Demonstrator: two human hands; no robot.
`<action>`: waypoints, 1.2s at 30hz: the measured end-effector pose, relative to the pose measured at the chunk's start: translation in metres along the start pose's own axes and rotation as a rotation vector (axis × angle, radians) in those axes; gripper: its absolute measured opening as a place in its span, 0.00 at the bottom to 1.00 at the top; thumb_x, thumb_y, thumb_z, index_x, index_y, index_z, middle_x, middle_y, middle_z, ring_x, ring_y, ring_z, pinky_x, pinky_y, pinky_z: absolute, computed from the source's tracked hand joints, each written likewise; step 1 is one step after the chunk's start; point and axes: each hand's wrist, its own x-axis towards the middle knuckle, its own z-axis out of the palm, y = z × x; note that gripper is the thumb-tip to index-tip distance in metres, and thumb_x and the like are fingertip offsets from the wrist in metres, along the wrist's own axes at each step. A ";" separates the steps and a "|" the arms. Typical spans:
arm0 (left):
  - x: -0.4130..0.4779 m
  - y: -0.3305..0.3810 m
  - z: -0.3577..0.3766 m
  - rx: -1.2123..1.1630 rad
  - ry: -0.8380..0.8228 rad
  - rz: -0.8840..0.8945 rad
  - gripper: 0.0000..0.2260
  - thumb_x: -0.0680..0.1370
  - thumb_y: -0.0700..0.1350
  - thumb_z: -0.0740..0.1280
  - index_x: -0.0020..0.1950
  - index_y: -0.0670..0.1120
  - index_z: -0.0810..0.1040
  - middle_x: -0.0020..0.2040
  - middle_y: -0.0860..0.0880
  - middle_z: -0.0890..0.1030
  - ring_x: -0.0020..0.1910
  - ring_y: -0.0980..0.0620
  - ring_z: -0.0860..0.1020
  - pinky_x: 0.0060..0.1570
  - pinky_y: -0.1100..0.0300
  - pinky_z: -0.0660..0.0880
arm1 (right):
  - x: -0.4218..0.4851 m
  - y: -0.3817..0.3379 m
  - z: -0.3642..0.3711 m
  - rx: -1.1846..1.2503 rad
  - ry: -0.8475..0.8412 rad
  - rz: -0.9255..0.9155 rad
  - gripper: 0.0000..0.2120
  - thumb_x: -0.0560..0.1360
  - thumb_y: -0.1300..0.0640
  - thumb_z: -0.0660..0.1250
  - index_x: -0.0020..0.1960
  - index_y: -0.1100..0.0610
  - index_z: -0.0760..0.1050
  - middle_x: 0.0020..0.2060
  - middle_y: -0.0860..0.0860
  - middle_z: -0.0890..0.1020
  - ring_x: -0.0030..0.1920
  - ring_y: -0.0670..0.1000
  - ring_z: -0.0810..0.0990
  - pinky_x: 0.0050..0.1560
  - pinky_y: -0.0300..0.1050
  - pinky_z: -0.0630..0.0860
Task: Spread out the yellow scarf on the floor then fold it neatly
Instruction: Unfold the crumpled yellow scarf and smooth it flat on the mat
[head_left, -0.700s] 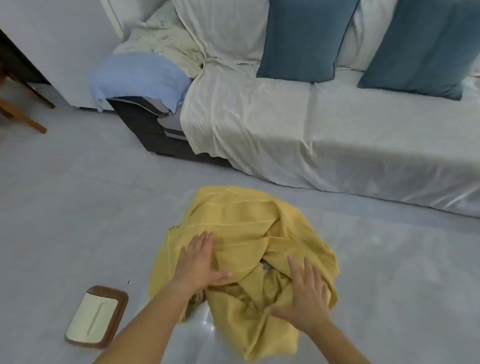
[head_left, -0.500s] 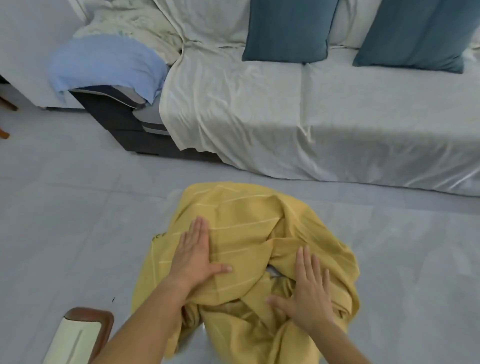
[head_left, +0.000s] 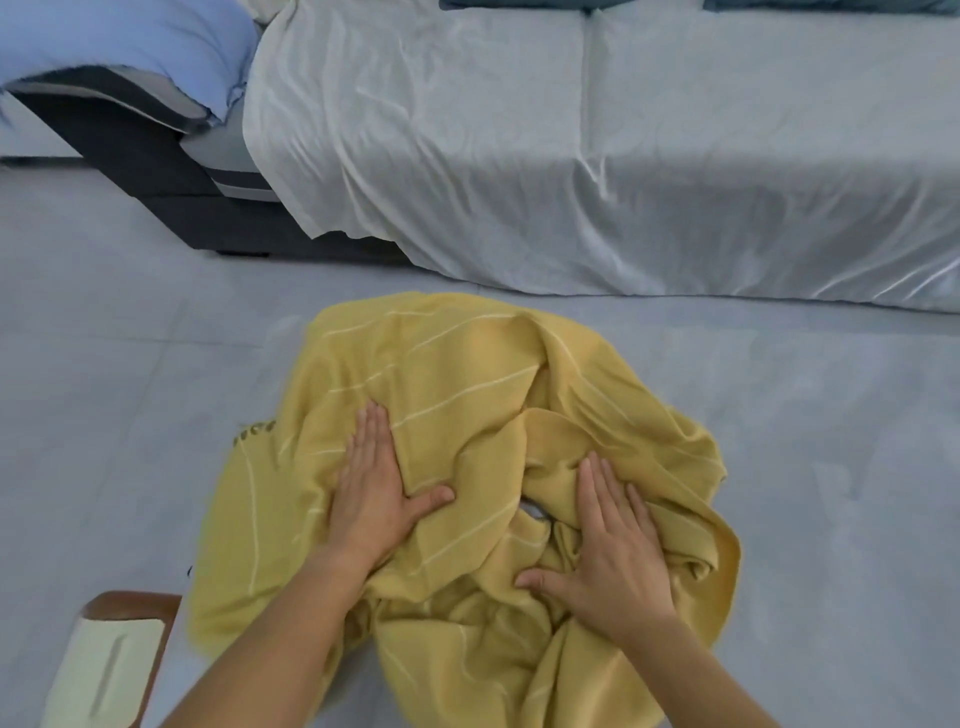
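We have the yellow scarf (head_left: 457, 374) lying bunched and creased on the grey floor (head_left: 104, 389), on the near side of the sheet-covered sofa (head_left: 623, 156). Our left hand (head_left: 371, 493) lies flat on the scarf's left half, fingers straight and together, thumb out to the right. Our right hand (head_left: 618, 551) lies flat on the near right part, fingers straight and slightly apart. Neither hand pinches any cloth. The thickest folds rise between our two hands. A cream and brown tray (head_left: 109, 670) sits at the near left, just beside the scarf's edge
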 end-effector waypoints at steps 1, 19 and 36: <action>-0.004 0.005 0.003 -0.007 -0.006 0.012 0.61 0.58 0.76 0.58 0.75 0.39 0.37 0.77 0.42 0.41 0.73 0.54 0.38 0.74 0.54 0.41 | -0.003 0.004 0.000 -0.002 -0.006 -0.005 0.62 0.58 0.17 0.50 0.75 0.63 0.52 0.74 0.55 0.59 0.74 0.51 0.56 0.72 0.47 0.46; -0.095 0.168 0.102 -0.014 -0.092 0.120 0.63 0.56 0.83 0.47 0.76 0.38 0.41 0.76 0.40 0.43 0.73 0.55 0.38 0.72 0.59 0.37 | -0.104 0.158 -0.021 -0.023 -0.016 0.091 0.56 0.61 0.24 0.56 0.76 0.61 0.51 0.74 0.54 0.59 0.73 0.48 0.54 0.72 0.47 0.49; -0.178 0.397 0.210 -0.333 -0.022 0.135 0.62 0.57 0.73 0.66 0.69 0.47 0.26 0.74 0.48 0.34 0.73 0.55 0.36 0.72 0.60 0.41 | -0.238 0.374 -0.064 0.001 -0.005 0.337 0.56 0.61 0.19 0.43 0.76 0.57 0.46 0.74 0.52 0.56 0.74 0.48 0.54 0.72 0.43 0.43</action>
